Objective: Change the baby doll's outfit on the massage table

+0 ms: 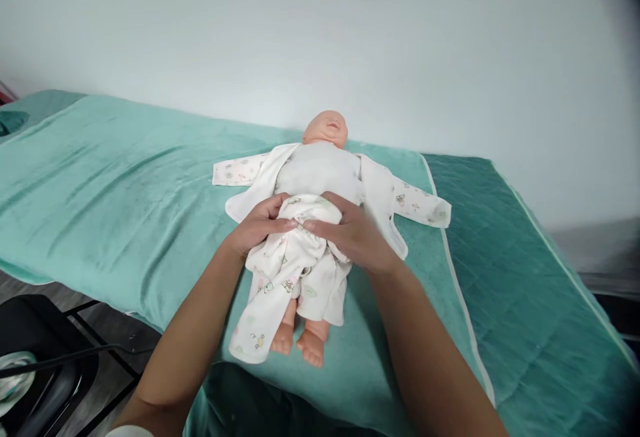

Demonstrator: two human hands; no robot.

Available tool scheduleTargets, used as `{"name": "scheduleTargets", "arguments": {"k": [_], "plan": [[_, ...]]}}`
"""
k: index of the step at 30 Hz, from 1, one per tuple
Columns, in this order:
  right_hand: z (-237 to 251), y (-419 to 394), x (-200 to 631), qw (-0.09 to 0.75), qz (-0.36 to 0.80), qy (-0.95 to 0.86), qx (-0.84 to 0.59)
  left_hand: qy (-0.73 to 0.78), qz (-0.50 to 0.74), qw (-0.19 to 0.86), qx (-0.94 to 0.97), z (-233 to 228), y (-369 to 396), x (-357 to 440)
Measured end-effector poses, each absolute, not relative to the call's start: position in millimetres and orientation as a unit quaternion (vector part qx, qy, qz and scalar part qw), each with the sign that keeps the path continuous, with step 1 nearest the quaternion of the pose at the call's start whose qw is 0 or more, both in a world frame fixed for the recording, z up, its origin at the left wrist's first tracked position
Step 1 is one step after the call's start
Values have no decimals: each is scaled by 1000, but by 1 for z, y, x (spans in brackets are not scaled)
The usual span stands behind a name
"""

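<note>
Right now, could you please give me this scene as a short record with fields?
Setting: teal towel spread over a padded table, pale wall behind
Doll: baby doll on its back, head toward the wall, bare feet toward the camera
Jacket: open printed jacket, sleeves spread to both sides
Trousers: printed trousers bunched at the doll's waist, both feet out
Left hand: left hand gripping the waistband
Right hand: right hand gripping the waistband
Floor side: black chair at lower left
</note>
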State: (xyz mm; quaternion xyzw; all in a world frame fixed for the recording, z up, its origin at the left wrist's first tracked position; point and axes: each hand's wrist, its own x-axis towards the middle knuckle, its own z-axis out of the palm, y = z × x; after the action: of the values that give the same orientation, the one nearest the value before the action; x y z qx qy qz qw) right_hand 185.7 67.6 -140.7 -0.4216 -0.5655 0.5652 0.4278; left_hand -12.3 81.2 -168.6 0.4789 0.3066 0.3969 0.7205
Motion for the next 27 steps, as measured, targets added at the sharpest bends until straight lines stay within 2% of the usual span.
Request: {"name": "scheduleTargets", "arguments": {"k": [3,7,10,14,17,21,25,27], "plan": [[-134,64,182,341,506,-674,-416,307,444,712,449,-171,80,-10],[-131,58,180,273,520,-709,-391,296,458,708,448,-172,80,-10],[-136,58,182,297,542,-669,-412,290,443,709,467,-173,80,-12],[-144,63,183,408,562,-591,-411,283,399,700,519,-172,81,-16],[-145,63,180,448,559,-562,-413,264,357,693,567,-168,82,-17],[-140,60,175,447,532,-565,-445,302,336,679,579,-168,81,-15],[-136,58,176,407,521,-604,-446,347,422,656,520,-175,79,-12],[-134,58,179,356,527,-653,-412,349,453,658,491,-177,79,-12]]}}
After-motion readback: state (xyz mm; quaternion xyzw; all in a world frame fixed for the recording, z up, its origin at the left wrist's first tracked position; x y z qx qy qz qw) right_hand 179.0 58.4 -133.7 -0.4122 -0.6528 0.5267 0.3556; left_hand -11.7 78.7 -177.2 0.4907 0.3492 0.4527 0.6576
